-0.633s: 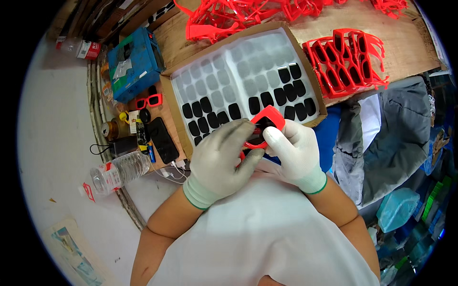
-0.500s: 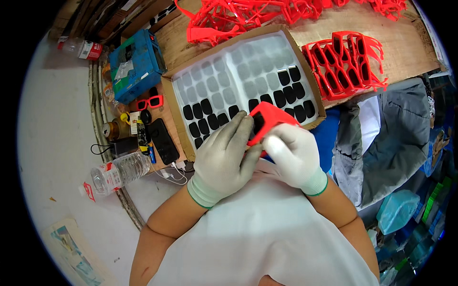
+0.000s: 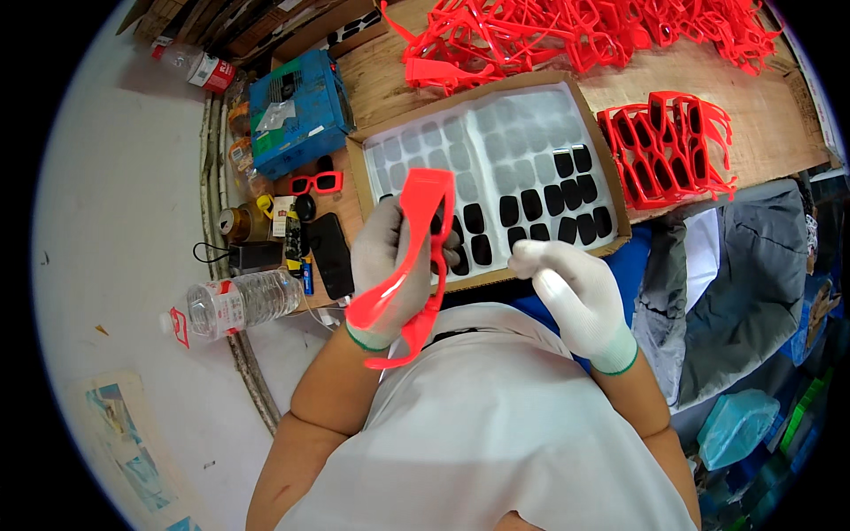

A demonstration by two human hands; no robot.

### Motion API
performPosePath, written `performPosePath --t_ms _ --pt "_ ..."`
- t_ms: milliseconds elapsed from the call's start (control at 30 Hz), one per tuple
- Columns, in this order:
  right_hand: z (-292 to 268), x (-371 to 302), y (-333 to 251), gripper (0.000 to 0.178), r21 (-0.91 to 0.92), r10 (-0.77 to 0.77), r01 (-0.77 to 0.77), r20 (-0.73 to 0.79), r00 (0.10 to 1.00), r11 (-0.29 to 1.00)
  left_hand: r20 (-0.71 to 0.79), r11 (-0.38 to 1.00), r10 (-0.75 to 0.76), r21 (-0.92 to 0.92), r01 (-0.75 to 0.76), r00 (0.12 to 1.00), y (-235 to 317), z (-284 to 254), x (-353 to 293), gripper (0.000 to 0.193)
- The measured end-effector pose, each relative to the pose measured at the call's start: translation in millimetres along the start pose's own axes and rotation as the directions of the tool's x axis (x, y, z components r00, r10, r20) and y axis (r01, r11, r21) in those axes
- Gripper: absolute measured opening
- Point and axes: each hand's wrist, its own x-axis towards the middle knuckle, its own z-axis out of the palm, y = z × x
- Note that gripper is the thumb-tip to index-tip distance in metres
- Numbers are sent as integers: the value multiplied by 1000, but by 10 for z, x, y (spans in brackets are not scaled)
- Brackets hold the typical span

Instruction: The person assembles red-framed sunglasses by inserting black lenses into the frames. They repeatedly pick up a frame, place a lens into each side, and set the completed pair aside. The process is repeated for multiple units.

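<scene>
My left hand (image 3: pixel 379 252), in a pale knit glove with a grey palm side, is closed around a pair of red glasses (image 3: pixel 428 196). The glasses are turned nearly edge-on, with both temple arms pointing down toward my lap. How their openings are filled is hard to see from this angle. My right hand (image 3: pixel 580 305), gloved in white, is apart from them, by the near edge of a shallow cardboard box (image 3: pixel 609 251). Its fingers are curled together, and nothing shows in them. Rows of black lenses (image 3: pixel 553 199) lie in the box on white sheeting.
A tangled heap of red frames (image 3: pixel 567 31) covers the back of the table. Glasses with dark lenses (image 3: pixel 664 150) are stacked at the right. On the left are a blue box (image 3: pixel 297 115), red glasses (image 3: pixel 316 183), a black phone (image 3: pixel 330 257) and a clear bottle (image 3: pixel 239 303).
My hands have separated: the left keeps the red glasses, tipped upright and drawn left, while the right has let go and moved right. The view has shifted, moving the surroundings rightward and slightly down.
</scene>
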Motion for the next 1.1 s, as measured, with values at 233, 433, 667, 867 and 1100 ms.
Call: performPosePath --t_ms 233,433,667,867,1100 --pt "225 59 -15 34 174 15 -10 -29 999 985 228 996 -15 94 -6 974 -144 47 -127 26" --pt "214 93 -125 17 -130 137 -142 -44 990 981 341 853 248 368 -371 907 -91 65 -96 19" --pt "240 98 -156 13 -231 -31 36 23 999 972 327 687 439 479 -547 837 16 77 -183 14" --pt "261 86 -105 14 -245 -113 100 -40 993 964 313 646 467 518 -561 827 8 110 -258 15" --pt "233 59 -163 11 -298 -51 25 -79 996 954 508 685 390 398 -610 768 14 12 -151 22"
